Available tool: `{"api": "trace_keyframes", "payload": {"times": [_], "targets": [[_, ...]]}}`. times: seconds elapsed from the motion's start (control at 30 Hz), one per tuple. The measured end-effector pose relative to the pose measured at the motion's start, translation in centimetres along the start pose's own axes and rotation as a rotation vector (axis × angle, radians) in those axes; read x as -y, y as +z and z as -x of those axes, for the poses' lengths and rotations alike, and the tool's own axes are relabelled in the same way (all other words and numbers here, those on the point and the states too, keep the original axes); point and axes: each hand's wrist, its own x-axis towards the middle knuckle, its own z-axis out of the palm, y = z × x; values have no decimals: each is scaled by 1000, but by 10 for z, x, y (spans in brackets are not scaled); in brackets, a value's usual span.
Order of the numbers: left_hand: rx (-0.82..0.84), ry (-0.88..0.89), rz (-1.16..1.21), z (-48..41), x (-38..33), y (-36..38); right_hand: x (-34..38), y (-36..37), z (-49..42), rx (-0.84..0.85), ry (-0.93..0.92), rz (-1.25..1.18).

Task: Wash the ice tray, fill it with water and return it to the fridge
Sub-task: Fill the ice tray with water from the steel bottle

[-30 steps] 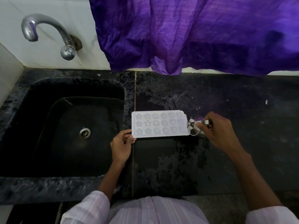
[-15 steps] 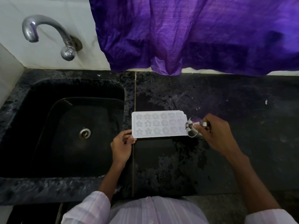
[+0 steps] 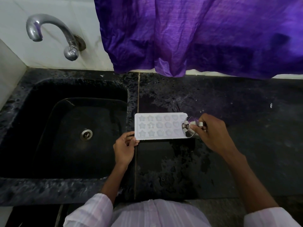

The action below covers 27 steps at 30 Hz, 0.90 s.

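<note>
A white ice tray (image 3: pixel 159 126) with star and flower moulds lies flat on the black counter (image 3: pixel 237 145), just right of the sink. My left hand (image 3: pixel 124 149) pinches its near-left corner. My right hand (image 3: pixel 211 133) grips a small steel vessel (image 3: pixel 190 128) tipped on its side over the tray's right end, its knobbed face turned toward the tray. The vessel hides the rightmost moulds.
A black sink (image 3: pixel 65 128) with a round drain (image 3: pixel 86 134) lies to the left, with a curved steel tap (image 3: pixel 54 35) on the wall above it. A purple cloth (image 3: pixel 196 35) hangs over the counter's back edge. The counter near the tray is wet.
My right hand has moved the steel vessel leftward, from just off the tray's right edge to over its right end, and tipped it further. The left hand and tray have stayed still.
</note>
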Motion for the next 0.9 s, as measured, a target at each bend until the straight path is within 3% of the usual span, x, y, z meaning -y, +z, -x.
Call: {"api": "trace_keyframes", "payload": {"times": [0.9], "targets": [[-11,-8,36,0,-1,2,29,12,-28,66,-56,-33]]}}
